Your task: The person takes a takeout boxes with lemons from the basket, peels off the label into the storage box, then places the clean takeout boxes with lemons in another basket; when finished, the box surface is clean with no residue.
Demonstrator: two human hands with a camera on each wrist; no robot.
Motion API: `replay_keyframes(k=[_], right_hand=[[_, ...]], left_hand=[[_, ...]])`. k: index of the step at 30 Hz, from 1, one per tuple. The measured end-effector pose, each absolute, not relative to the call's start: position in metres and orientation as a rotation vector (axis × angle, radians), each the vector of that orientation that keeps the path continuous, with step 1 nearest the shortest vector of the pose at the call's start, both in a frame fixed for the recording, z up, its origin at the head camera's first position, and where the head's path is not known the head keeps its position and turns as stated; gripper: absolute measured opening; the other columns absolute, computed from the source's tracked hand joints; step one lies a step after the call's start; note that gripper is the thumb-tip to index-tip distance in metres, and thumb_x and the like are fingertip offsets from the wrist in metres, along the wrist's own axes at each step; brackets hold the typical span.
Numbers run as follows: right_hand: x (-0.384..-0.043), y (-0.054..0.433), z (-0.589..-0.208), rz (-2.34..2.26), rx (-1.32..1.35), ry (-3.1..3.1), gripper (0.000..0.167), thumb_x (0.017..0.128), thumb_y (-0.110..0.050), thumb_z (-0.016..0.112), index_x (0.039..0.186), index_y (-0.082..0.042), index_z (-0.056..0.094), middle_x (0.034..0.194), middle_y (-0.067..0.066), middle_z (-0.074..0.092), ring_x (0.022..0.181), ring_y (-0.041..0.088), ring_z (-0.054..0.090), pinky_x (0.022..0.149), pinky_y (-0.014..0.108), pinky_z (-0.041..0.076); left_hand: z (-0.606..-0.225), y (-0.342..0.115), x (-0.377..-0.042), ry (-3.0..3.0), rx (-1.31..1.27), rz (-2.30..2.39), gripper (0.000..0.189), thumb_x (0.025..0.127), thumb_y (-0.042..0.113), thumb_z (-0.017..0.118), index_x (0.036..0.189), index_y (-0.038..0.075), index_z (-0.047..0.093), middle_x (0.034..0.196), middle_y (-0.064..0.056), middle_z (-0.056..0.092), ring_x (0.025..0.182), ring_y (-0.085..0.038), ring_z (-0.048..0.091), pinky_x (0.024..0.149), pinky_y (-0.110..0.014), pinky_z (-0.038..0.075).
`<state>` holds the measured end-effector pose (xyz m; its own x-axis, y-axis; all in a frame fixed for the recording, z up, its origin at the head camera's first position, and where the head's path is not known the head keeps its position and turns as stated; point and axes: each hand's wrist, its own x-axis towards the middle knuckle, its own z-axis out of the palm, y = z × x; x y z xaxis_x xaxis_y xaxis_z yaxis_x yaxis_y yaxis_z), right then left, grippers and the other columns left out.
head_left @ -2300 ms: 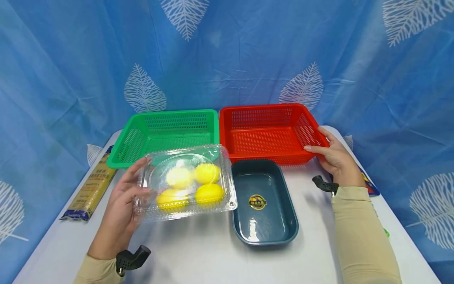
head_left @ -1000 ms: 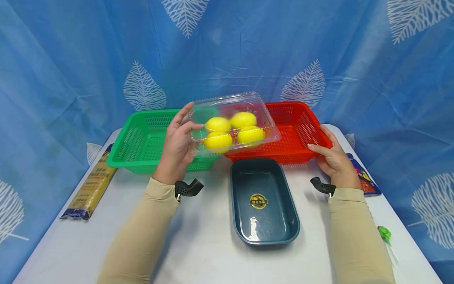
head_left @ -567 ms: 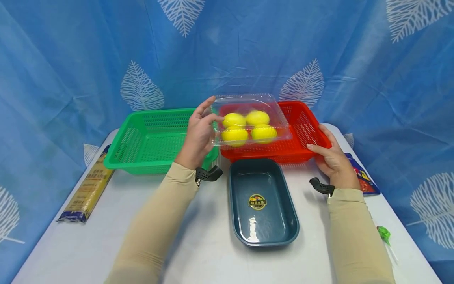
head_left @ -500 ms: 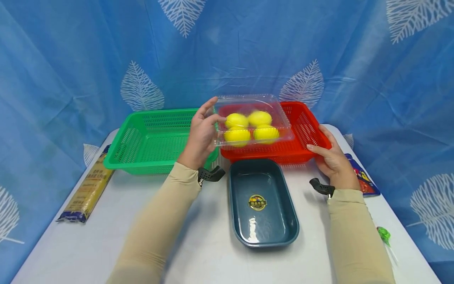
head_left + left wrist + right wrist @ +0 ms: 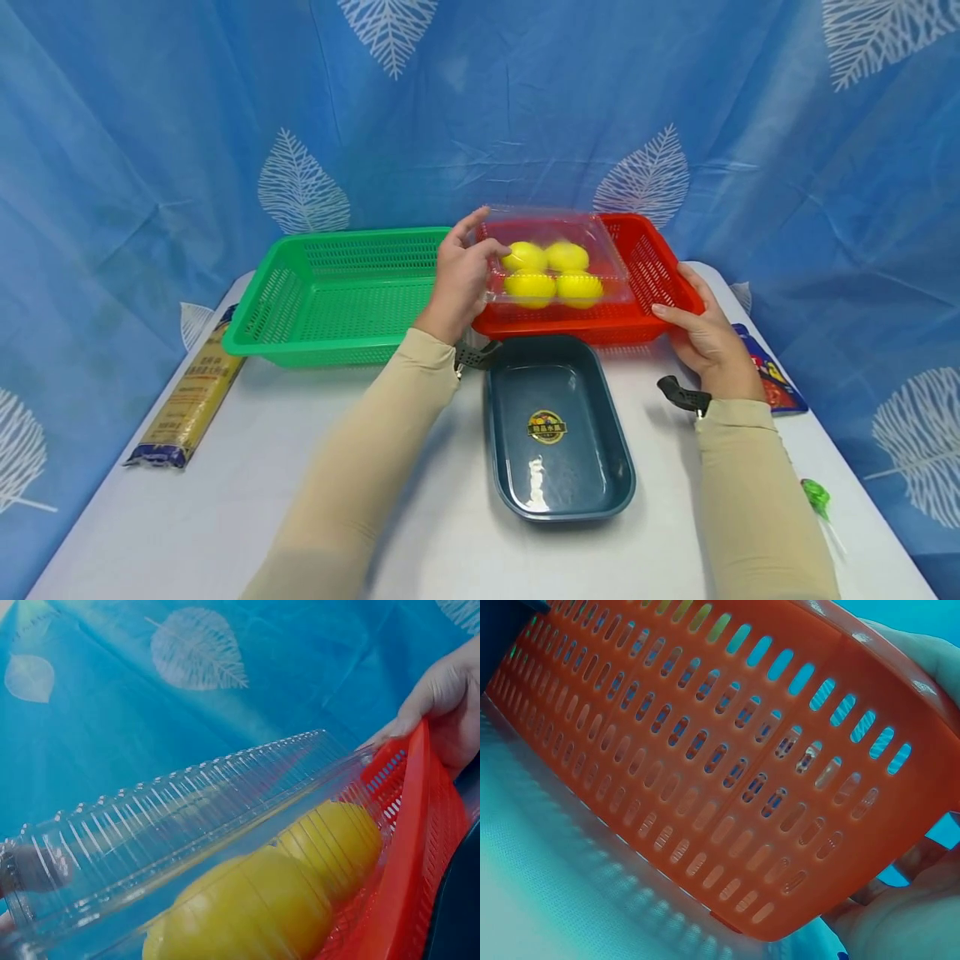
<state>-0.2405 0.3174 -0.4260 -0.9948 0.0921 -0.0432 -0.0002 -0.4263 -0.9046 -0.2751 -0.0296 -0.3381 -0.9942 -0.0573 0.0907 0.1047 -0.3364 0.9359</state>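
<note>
My left hand [image 5: 461, 279] grips the left end of a clear plastic box [image 5: 555, 223] that holds several yellow lemons [image 5: 531, 287]. The box is over the red plastic basket [image 5: 651, 275], tilted in the left wrist view, and hides much of the basket's inside. Whether it touches the basket, I cannot tell. My right hand [image 5: 708, 342] holds the basket's right front corner, thumb at the rim and the other fingers around the outside. The right wrist view shows the basket's slotted wall [image 5: 727, 757] close up, with part of that hand at the right edge.
A green basket [image 5: 258, 312] stands left of the red one. In front sits a dark blue tray [image 5: 555, 475] with a round label. A gold spaghetti packet [image 5: 191, 400] lies at the left, a red-and-blue packet [image 5: 776, 383] and a green lollipop [image 5: 815, 496] at the right.
My left hand has carried the box of lemons from in front of the green basket rightward and away from me, over the red basket, lowering it slightly lately. The right hand stays on the basket.
</note>
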Motion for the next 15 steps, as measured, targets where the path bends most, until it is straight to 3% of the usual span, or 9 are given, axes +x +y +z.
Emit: replay_keyframes(k=[3, 7, 10, 12, 15], right_hand=[[-0.240, 0.317, -0.426, 2.602, -0.139, -1.660, 0.088, 0.094, 0.012, 0.070, 0.165, -0.030, 0.037, 0.168, 0.003, 0.028, 0.152, 0.029, 0.027, 0.105, 0.042, 0.045], [-0.239, 0.316, -0.426, 2.605, -0.144, -1.656, 0.088, 0.094, 0.012, 0.070, 0.164, -0.031, 0.038, 0.167, 0.003, 0.029, 0.152, 0.029, 0.027, 0.105, 0.042, 0.045], [-0.238, 0.316, -0.426, 2.610, -0.143, -1.648, 0.089, 0.093, 0.012, 0.072, 0.164, -0.031, 0.038, 0.167, 0.003, 0.029, 0.152, 0.029, 0.026, 0.104, 0.041, 0.046], [-0.239, 0.317, -0.426, 2.618, -0.139, -1.641, 0.090, 0.093, 0.011, 0.073, 0.164, -0.031, 0.038, 0.167, 0.003, 0.029, 0.153, 0.029, 0.025, 0.104, 0.040, 0.047], [-0.239, 0.316, -0.426, 2.618, -0.141, -1.642, 0.090, 0.093, 0.011, 0.072, 0.164, -0.031, 0.038, 0.167, 0.003, 0.029, 0.153, 0.029, 0.025, 0.104, 0.041, 0.047]], left_hand=[[-0.341, -0.024, -0.279, -1.774, -0.039, -2.451, 0.062, 0.088, -0.007, 0.073, 0.144, 0.019, 0.065, 0.148, 0.001, 0.050, 0.055, -0.017, 0.033, 0.061, -0.026, 0.052], [-0.348, -0.018, -0.286, -1.767, -0.013, -2.447, 0.060, 0.087, -0.009, 0.072, 0.141, 0.015, 0.067, 0.147, -0.002, 0.051, 0.064, -0.019, 0.044, 0.073, -0.037, 0.059], [-0.354, -0.013, -0.290, -1.795, 0.013, -2.437, 0.060, 0.085, -0.009, 0.073, 0.141, 0.013, 0.067, 0.149, -0.002, 0.050, 0.087, -0.021, 0.056, 0.083, -0.046, 0.060], [-0.358, -0.010, -0.293, -1.819, 0.024, -2.422, 0.061, 0.085, -0.008, 0.074, 0.142, 0.011, 0.066, 0.150, -0.004, 0.049, 0.104, -0.022, 0.055, 0.086, -0.048, 0.060], [-0.364, -0.007, -0.296, -1.862, 0.046, -2.388, 0.062, 0.085, -0.007, 0.076, 0.144, 0.010, 0.065, 0.147, -0.004, 0.052, 0.109, -0.023, 0.056, 0.087, -0.050, 0.059]])
